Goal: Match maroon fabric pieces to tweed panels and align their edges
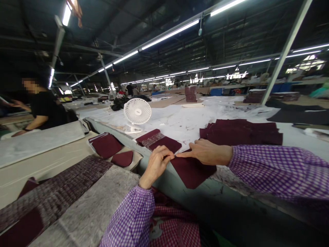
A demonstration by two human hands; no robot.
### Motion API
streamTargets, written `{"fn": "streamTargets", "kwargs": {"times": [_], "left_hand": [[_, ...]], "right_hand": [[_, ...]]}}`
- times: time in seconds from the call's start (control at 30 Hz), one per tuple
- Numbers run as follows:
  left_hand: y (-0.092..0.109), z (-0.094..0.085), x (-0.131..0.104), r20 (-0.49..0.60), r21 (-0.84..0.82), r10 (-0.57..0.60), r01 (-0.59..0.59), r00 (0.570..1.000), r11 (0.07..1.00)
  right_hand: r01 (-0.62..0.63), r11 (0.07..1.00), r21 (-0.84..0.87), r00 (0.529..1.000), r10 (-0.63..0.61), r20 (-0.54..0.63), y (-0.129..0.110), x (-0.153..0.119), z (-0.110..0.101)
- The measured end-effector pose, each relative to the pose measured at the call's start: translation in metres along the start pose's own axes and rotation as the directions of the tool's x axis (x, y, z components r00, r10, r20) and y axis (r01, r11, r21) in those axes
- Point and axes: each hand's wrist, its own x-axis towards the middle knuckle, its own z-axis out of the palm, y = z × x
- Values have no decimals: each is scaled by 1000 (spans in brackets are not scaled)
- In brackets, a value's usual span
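Observation:
A dark maroon fabric piece (193,172) hangs partly over the near edge of the worktable, its lower end cut to an angled point. My left hand (158,164) pinches the piece's upper left corner between thumb and fingers. My right hand (207,151) grips the piece along its top side, index finger stretched toward the same corner and the other fingers curled; the underside of its grip is hidden. The two hands' fingertips almost meet. Just behind them lies another maroon piece (168,143) with a greyish speckled band.
A white fan (137,112) stands on the worktable (177,118). Maroon fabric pieces (240,133) lie piled at right. On the lower left surface are a maroon stack (106,145) and a long row of overlapping speckled pieces (64,183). A person in black (47,106) works at far left.

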Motion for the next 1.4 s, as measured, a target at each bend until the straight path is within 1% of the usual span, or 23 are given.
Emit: {"fn": "streamTargets", "kwargs": {"times": [0.07,0.13,0.23,0.3,0.33,0.37,0.4,0.43,0.47,0.5,0.53,0.57,0.63,0.67,0.7,0.77,0.83,0.9,0.93,1.0,1.17,1.3,1.4], "left_hand": [[0,0,-1,-3,-2,-12,12,1000,1000],[0,1,-2,-6,12,-25,25,1000,1000],[4,2,-2,-21,71,-50,51,999,996],[9,6,1,-45,128,-81,86,996,988],[12,8,3,-56,158,-99,107,994,982],[15,11,6,-62,189,-117,126,991,974],[19,15,10,-62,222,-132,142,989,965],[23,19,13,-58,257,-143,153,988,954],[26,22,16,-49,292,-150,158,987,943],[29,26,19,-38,322,-155,159,987,933],[31,28,21,-31,345,-159,160,987,925],[33,30,23,-28,359,-162,162,986,919],[33,32,24,-27,363,-166,165,986,917],[32,31,23,-30,356,-169,169,985,919],[30,30,23,-32,337,-172,172,985,926],[24,26,20,-31,236,-175,177,984,955],[16,21,17,-44,58,-188,190,981,980],[11,17,14,-78,-85,-213,207,974,975],[10,15,13,-98,-107,-226,216,969,971],[12,15,12,-129,-56,-242,237,962,970],[25,22,14,-154,167,-253,278,955,946],[25,24,10,-128,209,-221,244,967,947],[23,23,6,-120,237,-191,215,974,947]], "right_hand": [[-37,992,124,999,42,-33,5,-2,3],[-89,942,322,993,109,-44,15,-2,8],[-141,783,606,987,159,24,32,2,15],[-163,710,685,985,151,78,42,5,20],[-183,707,683,982,161,96,45,6,22],[-209,728,653,976,195,94,48,7,24],[-241,763,600,964,258,60,49,7,26],[-268,802,534,946,324,-11,49,7,27],[-275,836,475,924,367,-110,47,7,28],[-250,865,434,904,369,-214,43,6,29],[-189,890,415,893,332,-306,39,6,29],[-96,905,415,890,264,-371,33,7,30],[97,891,444,901,111,-419,21,9,31],[147,877,458,903,69,-424,16,11,32],[165,869,467,905,55,-421,11,13,34],[146,868,474,911,69,-406,4,16,37],[116,873,474,916,91,-392,1,17,39],[96,877,470,921,100,-376,1,17,39],[85,880,468,923,108,-369,2,17,39],[69,881,469,928,116,-354,2,17,38],[49,876,481,931,135,-340,1,17,37],[76,861,503,930,121,-348,2,16,36],[108,863,493,933,83,-351,3,14,36]]}}
